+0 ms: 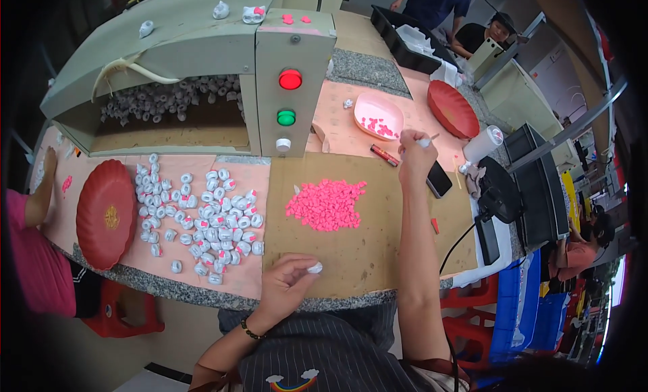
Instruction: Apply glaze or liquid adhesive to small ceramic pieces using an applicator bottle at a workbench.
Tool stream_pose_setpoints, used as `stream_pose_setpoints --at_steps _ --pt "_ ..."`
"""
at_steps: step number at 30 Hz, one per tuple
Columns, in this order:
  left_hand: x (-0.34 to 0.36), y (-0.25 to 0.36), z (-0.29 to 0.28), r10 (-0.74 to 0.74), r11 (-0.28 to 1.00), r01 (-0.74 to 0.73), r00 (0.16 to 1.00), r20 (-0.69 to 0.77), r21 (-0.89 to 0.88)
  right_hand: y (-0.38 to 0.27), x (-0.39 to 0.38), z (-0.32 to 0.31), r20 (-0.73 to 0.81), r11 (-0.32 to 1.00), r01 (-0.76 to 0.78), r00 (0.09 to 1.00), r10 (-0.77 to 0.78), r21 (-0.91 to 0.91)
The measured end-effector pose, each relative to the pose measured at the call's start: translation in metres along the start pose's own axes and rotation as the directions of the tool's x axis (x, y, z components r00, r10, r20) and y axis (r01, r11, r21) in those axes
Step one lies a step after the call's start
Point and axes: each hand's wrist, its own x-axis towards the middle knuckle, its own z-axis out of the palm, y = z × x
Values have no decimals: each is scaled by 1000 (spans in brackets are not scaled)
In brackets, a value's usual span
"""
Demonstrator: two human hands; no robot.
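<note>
My left hand (287,284), low in front of me near the table edge, pinches a small white piece (315,268) between thumb and fingertips. Farther up and to the right, my right hand (417,152) is closed round a slim tool with a white part (424,143) and a thin end sticking out; its exact kind is too small to tell. Between the hands lies a heap of small pink pieces (327,204) on a brown board (304,257). To the left, many white ring-like pieces (223,233) are spread on pink paper, several with a pink piece on them.
A machine with an opening (172,132) full of white pieces stands at the back left. Around me are a red scalloped tray (106,216), a pink bowl (378,100), a phone (439,181), a marker-like tube (384,155) and a black fan (498,189). A co-worker's arm (42,189) reaches in at left.
</note>
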Motion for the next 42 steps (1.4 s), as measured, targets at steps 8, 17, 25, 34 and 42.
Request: stream_pose_setpoints --at_steps 8,17,25,34,42 --pt "-2 -3 -5 -7 999 8 1000 29 -34 4 -56 -22 330 781 215 944 -12 -586" --pt "-4 -1 -4 -14 999 15 1000 28 -31 20 -81 -32 641 526 588 761 -102 -615" --pt "-2 -2 -6 -10 999 12 999 40 -36 -11 -140 -58 537 485 417 833 135 -769" --pt "-2 -4 -5 -10 998 11 1000 23 -63 -4 -147 -83 665 739 495 742 -85 -458" --pt "-3 -5 -6 -23 997 25 999 30 -74 -5 -158 -78 780 552 681 620 -86 -481"
